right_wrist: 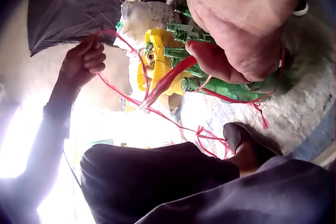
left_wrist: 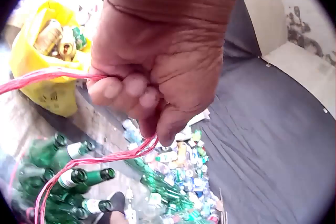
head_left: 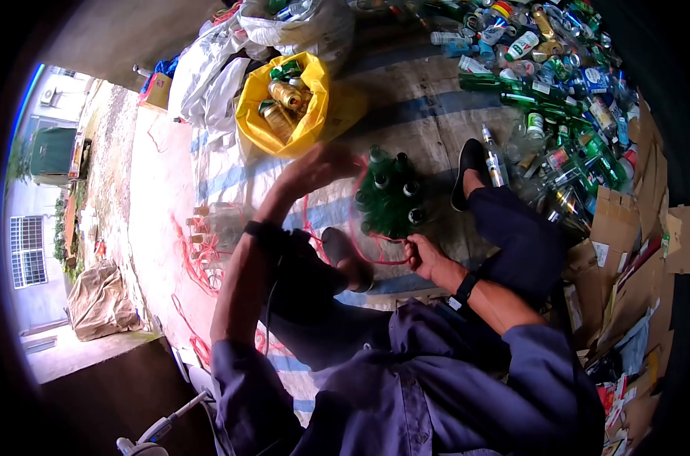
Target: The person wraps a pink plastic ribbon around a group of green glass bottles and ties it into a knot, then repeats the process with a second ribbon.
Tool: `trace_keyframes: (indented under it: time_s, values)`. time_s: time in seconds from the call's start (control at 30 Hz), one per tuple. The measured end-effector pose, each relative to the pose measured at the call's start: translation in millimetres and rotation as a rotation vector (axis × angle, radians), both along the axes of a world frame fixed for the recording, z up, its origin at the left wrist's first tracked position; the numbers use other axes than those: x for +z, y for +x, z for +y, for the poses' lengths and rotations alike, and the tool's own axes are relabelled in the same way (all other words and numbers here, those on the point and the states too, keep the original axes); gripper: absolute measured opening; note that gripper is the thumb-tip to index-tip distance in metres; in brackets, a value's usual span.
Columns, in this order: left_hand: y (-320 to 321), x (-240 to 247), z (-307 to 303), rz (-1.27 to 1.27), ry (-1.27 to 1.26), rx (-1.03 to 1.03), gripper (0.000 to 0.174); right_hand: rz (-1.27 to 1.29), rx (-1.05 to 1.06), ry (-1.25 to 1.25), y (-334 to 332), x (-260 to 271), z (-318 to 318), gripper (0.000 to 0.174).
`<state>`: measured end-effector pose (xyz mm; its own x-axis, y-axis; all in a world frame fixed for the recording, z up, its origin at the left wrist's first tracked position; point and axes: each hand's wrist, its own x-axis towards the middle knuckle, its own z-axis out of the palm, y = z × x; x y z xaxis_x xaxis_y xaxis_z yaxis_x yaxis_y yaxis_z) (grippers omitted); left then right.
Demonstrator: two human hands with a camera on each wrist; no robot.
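Observation:
A group of green glass bottles (head_left: 389, 199) stands upright on the ground sheet, with pink-red string (head_left: 358, 254) around its side. My left hand (head_left: 326, 165), raised between the bottles and the yellow bag, grips the string; in the left wrist view the fingers of this hand (left_wrist: 157, 71) are curled round the strands (left_wrist: 100, 159). At the near side of the bottles my right hand (head_left: 430, 260) pinches string. In the right wrist view, a flat pink-red band (right_wrist: 170, 79) runs from the right hand (right_wrist: 239, 29), whose fingertips are partly hidden, and bottle necks (right_wrist: 191, 84) lie beside it.
A yellow bag (head_left: 320, 114) of cans stands beyond the left hand, near white sacks (head_left: 208, 83). Mixed bottles and cans (head_left: 546, 91) are heaped at the upper right, with cardboard (head_left: 615, 220) below. Clear bottles (head_left: 222, 228) and loose string (head_left: 200, 346) lie at the left.

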<state>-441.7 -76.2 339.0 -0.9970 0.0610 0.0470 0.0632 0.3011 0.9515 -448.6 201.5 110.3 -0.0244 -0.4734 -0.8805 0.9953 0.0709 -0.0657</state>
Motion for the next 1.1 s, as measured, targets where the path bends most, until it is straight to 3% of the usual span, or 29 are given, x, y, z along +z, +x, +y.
trace_keyframes:
  time_s: [0.07,0.13,0.17,0.23,0.27,0.3,0.33,0.37,0.4,0.43,0.47,0.53,0.63,0.8,0.87,1.1]
  values:
    - [-29,-6,11,0.062,0.004,-0.062,0.021,0.025,0.012,-0.036,-2,0,3,0.019]
    - [-69,-26,8,0.218,-0.469,-0.341,0.016,0.011,-0.029,-0.015,-9,14,4,0.02]
    - [-83,-33,13,0.422,-0.68,-0.348,0.016,-0.004,-0.066,0.004,-11,19,4,0.022]
    - [-109,-54,15,0.407,-0.635,-0.319,0.011,-0.002,-0.118,-0.02,-14,18,5,0.024]
    - [-122,-67,15,0.388,-0.593,-0.286,0.017,0.001,-0.164,-0.046,-15,16,6,0.026]
    - [-133,-78,20,0.096,-0.517,-0.144,0.013,-0.002,-0.169,-0.042,-15,16,6,0.026]
    - [-138,-88,19,0.096,-0.511,-0.15,0.013,-0.017,-0.203,-0.038,-15,16,6,0.026]
    - [-142,-97,18,0.018,-0.502,-0.103,0.016,-0.033,-0.236,-0.032,-16,15,6,0.027]
    - [-146,-99,21,-0.06,-0.493,-0.058,0.033,-0.034,-0.242,-0.025,-18,17,6,0.027]
    - [-157,-121,19,-0.082,-0.735,-0.049,0.03,-0.045,-0.268,-0.061,-19,18,7,0.026]
    - [-157,-133,17,-0.085,-0.729,-0.054,0.03,-0.056,-0.293,-0.098,-20,19,8,0.025]
    - [-150,-124,19,-0.461,-0.902,0.218,0.033,-0.054,-0.37,-0.071,-20,18,8,0.024]
    - [-143,-129,0,-0.613,-0.941,0.205,0.035,-0.059,-0.423,-0.05,-23,6,10,0.022]
    - [-132,-152,-22,-0.664,-0.815,0.215,0.036,-0.104,-0.431,-0.06,-27,0,12,0.021]
    - [-126,-152,-24,-0.676,-0.864,0.28,0.038,-0.195,-0.531,-0.168,-29,-20,17,0.018]
    - [-93,-195,-62,-0.729,-0.769,0.344,0.041,-0.14,-0.563,-0.09,-39,-4,14,0.018]
